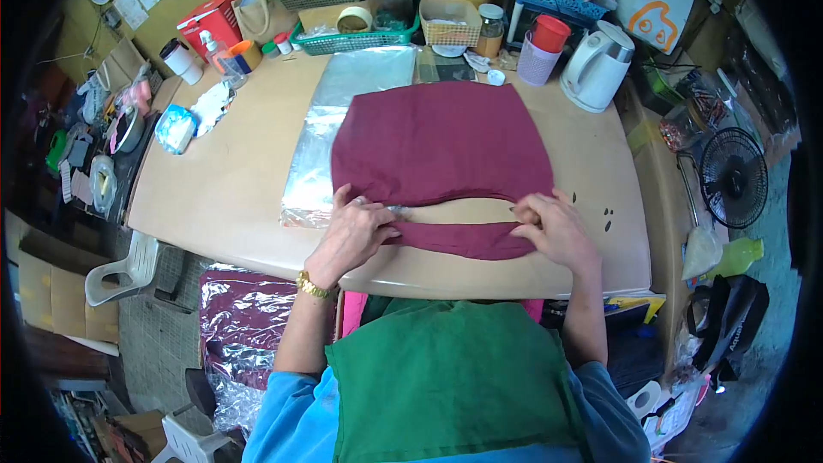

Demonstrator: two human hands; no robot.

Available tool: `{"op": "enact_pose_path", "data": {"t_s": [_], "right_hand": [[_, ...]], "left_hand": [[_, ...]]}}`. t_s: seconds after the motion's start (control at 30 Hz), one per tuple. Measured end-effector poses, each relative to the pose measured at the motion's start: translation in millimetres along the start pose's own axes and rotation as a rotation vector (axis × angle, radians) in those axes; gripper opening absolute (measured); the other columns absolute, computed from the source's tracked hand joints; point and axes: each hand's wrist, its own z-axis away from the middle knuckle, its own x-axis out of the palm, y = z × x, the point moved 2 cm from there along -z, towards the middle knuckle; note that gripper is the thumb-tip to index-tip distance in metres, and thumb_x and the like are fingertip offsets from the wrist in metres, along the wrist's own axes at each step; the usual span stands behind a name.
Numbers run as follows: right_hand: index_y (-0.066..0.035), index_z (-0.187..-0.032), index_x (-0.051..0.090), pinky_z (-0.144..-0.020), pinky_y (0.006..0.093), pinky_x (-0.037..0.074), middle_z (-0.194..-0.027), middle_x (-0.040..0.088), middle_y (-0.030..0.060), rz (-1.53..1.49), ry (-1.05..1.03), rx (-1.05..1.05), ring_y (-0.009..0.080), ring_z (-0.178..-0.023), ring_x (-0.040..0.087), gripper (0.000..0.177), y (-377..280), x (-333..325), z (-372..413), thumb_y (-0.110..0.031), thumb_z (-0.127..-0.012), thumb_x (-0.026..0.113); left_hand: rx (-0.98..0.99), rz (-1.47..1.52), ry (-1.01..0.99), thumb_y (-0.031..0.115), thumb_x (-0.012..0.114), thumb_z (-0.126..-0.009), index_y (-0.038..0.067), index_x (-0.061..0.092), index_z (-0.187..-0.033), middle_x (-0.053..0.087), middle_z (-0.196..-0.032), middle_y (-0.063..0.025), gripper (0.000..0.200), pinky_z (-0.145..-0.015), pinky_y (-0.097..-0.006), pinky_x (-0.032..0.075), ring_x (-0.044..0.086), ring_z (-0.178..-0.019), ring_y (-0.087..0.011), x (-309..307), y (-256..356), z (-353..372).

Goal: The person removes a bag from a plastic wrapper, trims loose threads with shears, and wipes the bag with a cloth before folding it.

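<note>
A maroon cloth garment (446,141) lies folded on the tan table, its near edge curving around a gap where the tabletop shows. Across that gap, close to the table's front edge, runs a maroon fabric strip (467,240). My left hand (353,225) is closed on the left end of the strip, where it meets the garment. At the other end, my right hand (553,225) pinches the cloth between thumb and fingers. Under the garment's left side is a stack of clear plastic bags (313,150).
Along the back stand a green basket (356,41), a wicker basket (450,24), a jar (490,30), a lilac cup (537,64) and a white kettle (597,69). A tissue pack (176,129) lies left. Bagged maroon cloth (244,317) sits below the table; a black fan (733,177) is right.
</note>
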Motion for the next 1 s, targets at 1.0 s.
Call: {"op": "enact_pose_path", "data": {"t_s": [1.0], "right_hand": [[-0.008,-0.094,0.063,-0.100,0.0497,0.037,-0.081,0.063,0.0043,0.145,0.438,-0.318,0.0246,-0.081,0.062,0.024,-115,49,-58,-0.025,-0.082,0.075]], "left_hand": [[-0.437,2.108,0.312,0.012,0.064,-0.098,0.002,0.069,-0.095,0.071,-0.092,-0.0056,0.011,-0.072,-0.0266,0.061,0.070,-0.081,-0.0132,118,52,-1]]}}
